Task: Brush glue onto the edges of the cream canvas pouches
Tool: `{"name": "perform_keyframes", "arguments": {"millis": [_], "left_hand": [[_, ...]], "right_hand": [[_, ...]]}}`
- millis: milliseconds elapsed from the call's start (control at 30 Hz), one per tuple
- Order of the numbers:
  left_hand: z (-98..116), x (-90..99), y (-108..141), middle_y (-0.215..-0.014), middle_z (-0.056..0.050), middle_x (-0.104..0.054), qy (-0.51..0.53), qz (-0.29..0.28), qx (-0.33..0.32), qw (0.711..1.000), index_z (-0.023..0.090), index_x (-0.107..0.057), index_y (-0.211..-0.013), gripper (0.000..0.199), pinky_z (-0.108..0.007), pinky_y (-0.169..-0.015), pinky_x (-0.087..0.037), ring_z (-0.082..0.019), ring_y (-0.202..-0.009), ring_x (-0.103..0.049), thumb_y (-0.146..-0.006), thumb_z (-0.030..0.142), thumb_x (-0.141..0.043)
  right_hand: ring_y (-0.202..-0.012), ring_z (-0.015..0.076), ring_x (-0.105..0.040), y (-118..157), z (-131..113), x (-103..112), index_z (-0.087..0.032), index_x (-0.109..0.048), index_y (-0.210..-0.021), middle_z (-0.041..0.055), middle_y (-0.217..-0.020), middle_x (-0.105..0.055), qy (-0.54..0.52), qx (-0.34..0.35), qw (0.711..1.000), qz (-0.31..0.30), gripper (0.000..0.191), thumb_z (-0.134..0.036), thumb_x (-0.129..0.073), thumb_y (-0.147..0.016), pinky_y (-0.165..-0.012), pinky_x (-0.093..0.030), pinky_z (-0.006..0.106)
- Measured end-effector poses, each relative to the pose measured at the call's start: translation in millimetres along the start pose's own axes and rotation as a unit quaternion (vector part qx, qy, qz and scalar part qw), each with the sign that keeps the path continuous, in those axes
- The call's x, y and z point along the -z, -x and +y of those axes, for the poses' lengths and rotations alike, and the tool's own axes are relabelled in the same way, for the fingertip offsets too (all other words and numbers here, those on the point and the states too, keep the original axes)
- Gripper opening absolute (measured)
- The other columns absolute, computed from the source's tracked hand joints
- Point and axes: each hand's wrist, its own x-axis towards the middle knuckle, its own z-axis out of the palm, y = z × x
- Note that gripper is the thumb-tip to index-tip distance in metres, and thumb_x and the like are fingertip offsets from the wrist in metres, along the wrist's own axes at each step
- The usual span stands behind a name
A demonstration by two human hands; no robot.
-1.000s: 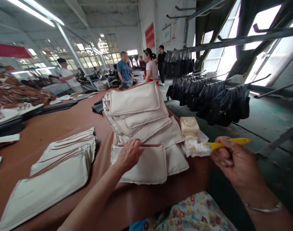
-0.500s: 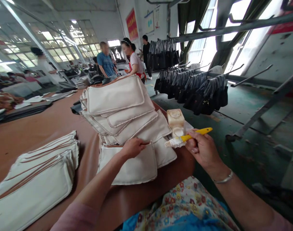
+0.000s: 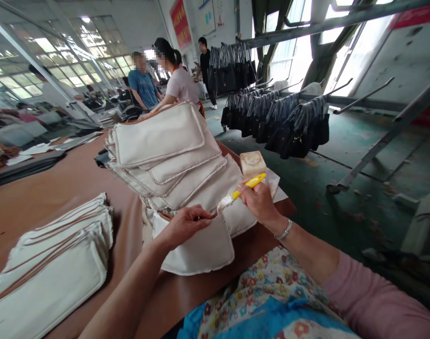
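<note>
My left hand (image 3: 191, 223) pinches the upper edge of a cream fabric pouch (image 3: 203, 252) with a brown strip along its opening. That pouch lies at the front of a fanned pile of similar cream pouches (image 3: 160, 135). In my right hand (image 3: 260, 201) is a brush (image 3: 250, 181) with a yellow handle, its bristles coated in white paste. The bristle tip meets the pouch's edge just right of my left fingertips; whether it presses inside the opening I cannot tell. Behind my right hand stands a whitish, crusted plastic container (image 3: 253, 164).
Another stack of cream pouches (image 3: 52, 273) lies left on the brown-covered table (image 3: 130, 282). Black bags (image 3: 289, 129) hang on a wheeled metal rack (image 3: 394, 120) to the right. Several people stand beyond the table, one in a blue shirt (image 3: 143, 84).
My right hand has moved left with the brush, bringing its bristles to the pouch's edge. My left hand has lifted that edge a little. The view has shifted slightly.
</note>
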Motion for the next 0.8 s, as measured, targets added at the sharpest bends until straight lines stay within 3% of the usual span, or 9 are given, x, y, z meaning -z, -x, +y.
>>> {"name": "perform_keyframes", "arguments": {"millis": [100, 267, 433, 500, 667, 800], "left_hand": [[0, 0.0, 4, -0.092, -0.005, -0.069, 0.003, 0.025, -0.005, 1.0, 0.016, -0.08, -0.101, 0.035, -0.026, -0.074, -0.048, -0.018, -0.085, -0.063, -0.084, 0.045, -0.069], [-3, -10.0, 8, -0.087, -0.005, -0.067, -0.043, 0.028, -0.052, 0.997, 0.017, -0.08, -0.098, 0.033, -0.024, -0.069, -0.047, -0.016, -0.078, -0.062, -0.087, 0.045, -0.067], [6, -23.3, 28, -0.089, -0.005, -0.066, -0.137, 0.068, -0.123, 0.98, 0.021, -0.078, -0.101, 0.026, -0.022, -0.071, -0.047, -0.013, -0.079, -0.062, -0.095, 0.037, -0.059], [12, -26.9, 37, -0.091, -0.005, -0.066, -0.183, 0.093, -0.143, 0.968, 0.022, -0.077, -0.101, 0.024, -0.021, -0.072, -0.047, -0.012, -0.08, -0.063, -0.096, 0.034, -0.057], [14, -32.0, 51, -0.079, -0.003, -0.06, -0.271, 0.179, -0.172, 0.93, 0.019, -0.076, -0.091, 0.021, -0.021, -0.063, -0.044, -0.011, -0.07, -0.059, -0.095, 0.033, -0.06], [16, -36.3, 61, -0.077, -0.003, -0.059, -0.292, 0.201, -0.179, 0.918, 0.018, -0.073, -0.087, 0.02, -0.02, -0.059, -0.041, -0.011, -0.067, -0.057, -0.095, 0.032, -0.06]], "right_hand": [[-0.045, 0.0118, -0.043, 3, -9, 6, -0.019, -0.062, -0.074, -0.0048, -0.048, -0.048, -0.02, 0.005, 1.0, 0.015, 0.025, -0.038, -0.065, -0.09, -0.048, -0.037, 0.024], [-0.047, 0.0119, -0.046, 10, -12, 6, -0.018, -0.064, -0.079, -0.0037, -0.051, -0.051, -0.013, -0.003, 0.998, -0.057, 0.025, -0.04, -0.064, -0.092, -0.049, -0.038, 0.024], [-0.044, 0.0106, -0.041, 2, -7, 9, -0.018, -0.064, -0.08, -0.0047, -0.049, -0.048, -0.05, -0.009, 0.998, 0.034, 0.027, -0.043, -0.068, -0.089, -0.042, -0.031, 0.022], [-0.043, 0.0095, -0.038, 4, -11, 8, -0.018, -0.062, -0.078, -0.0055, -0.048, -0.047, -0.082, -0.045, 0.996, 0.008, 0.028, -0.043, -0.071, -0.085, -0.04, -0.028, 0.021], [-0.038, 0.0065, -0.028, 21, -36, 7, -0.017, -0.061, -0.079, -0.0077, -0.044, -0.042, -0.15, -0.139, 0.967, -0.15, 0.023, -0.037, -0.071, -0.085, -0.037, -0.019, 0.02], [-0.04, 0.0068, -0.03, 28, -45, 10, -0.017, -0.062, -0.081, -0.0067, -0.046, -0.043, -0.147, -0.094, 0.98, -0.094, 0.022, -0.035, -0.071, -0.086, -0.039, -0.021, 0.02]]}}
